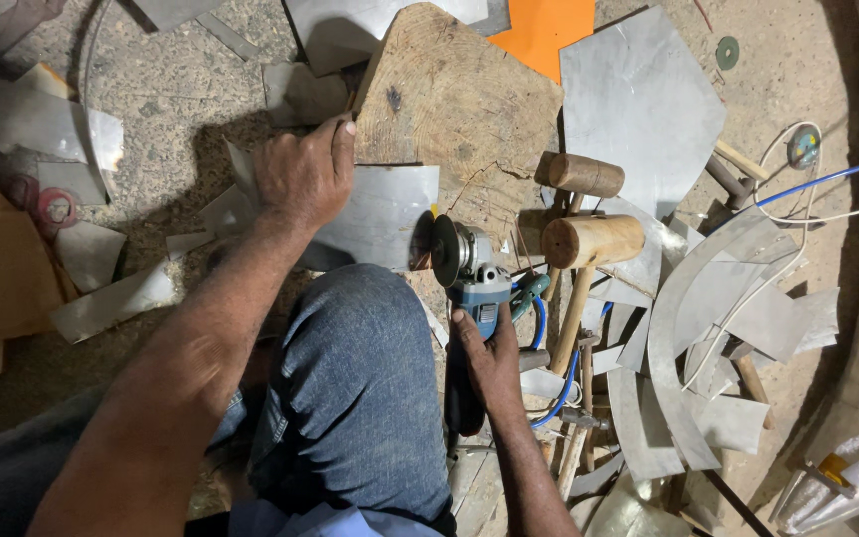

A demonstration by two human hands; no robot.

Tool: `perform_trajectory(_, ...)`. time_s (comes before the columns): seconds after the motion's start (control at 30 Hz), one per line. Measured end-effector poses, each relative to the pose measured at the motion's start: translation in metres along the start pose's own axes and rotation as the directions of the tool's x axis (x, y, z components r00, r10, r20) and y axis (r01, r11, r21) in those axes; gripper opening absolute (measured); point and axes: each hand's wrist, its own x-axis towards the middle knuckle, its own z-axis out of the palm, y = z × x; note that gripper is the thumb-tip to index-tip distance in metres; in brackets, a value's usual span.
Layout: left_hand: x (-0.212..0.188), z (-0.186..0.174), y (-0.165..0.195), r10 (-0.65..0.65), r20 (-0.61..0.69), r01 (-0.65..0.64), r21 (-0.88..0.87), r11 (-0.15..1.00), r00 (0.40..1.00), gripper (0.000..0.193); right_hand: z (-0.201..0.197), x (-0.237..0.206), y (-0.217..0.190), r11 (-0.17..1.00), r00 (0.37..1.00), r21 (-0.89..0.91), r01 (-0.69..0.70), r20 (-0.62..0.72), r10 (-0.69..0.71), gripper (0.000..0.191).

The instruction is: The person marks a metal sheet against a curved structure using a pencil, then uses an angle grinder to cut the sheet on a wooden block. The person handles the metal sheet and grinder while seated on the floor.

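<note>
Nearest the camera: a bent knee in blue jeans [355, 398], with both forearms reaching out past it. The right hand [489, 363] is wrapped closed around the body of a blue angle grinder [469, 288], just right of the knee. The grinder's dark disc [439, 249] stands on edge and meets the right edge of a sheet-metal piece [385, 214]; whether there are sparks is too small to tell. A blue cable [559, 388] loops beside that hand.

The left hand [305, 174] presses palm-down on the left part of the same sheet-metal piece, fingers curled over its upper edge, holding it flat. The sheet lies on the near edge of a worn wooden block [454, 99].

Right of the grinder, two wooden mallets: one head [594, 241] near the disc, with its handle running down toward the camera, the other head [579, 174] just above it. Farther right, a curved metal strip [673, 338] among a pile of cut offcuts, crossed by a white wire [797, 214].

Left side: metal scraps on the gritty floor and a small pinkish ring [55, 207]. No readable labels or packages.

Far edge: a large grey metal sheet [638, 99], an orange flat sheet [544, 30] at the top, and a small green disc [727, 52] top right.
</note>
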Motion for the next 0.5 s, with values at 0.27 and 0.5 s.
perform_trajectory(0.27, 0.0001, 0.0004, -0.0013, -0.023, 0.051, 0.026, -0.043, 0.999, 0.998, 0.043, 0.0011, 0.0036, 0.0022, 1.000, 1.000, -0.021, 0.022, 0.008, -0.021, 0.071)
perform_trajectory(0.5, 0.0005, -0.0018, 0.0004, -0.014, 0.037, 0.015, -0.031, 0.999, 0.999, 0.042, 0.0003, 0.0045, 0.0003, 0.999, 1.000, -0.027, 0.024, 0.009, -0.024, 0.071)
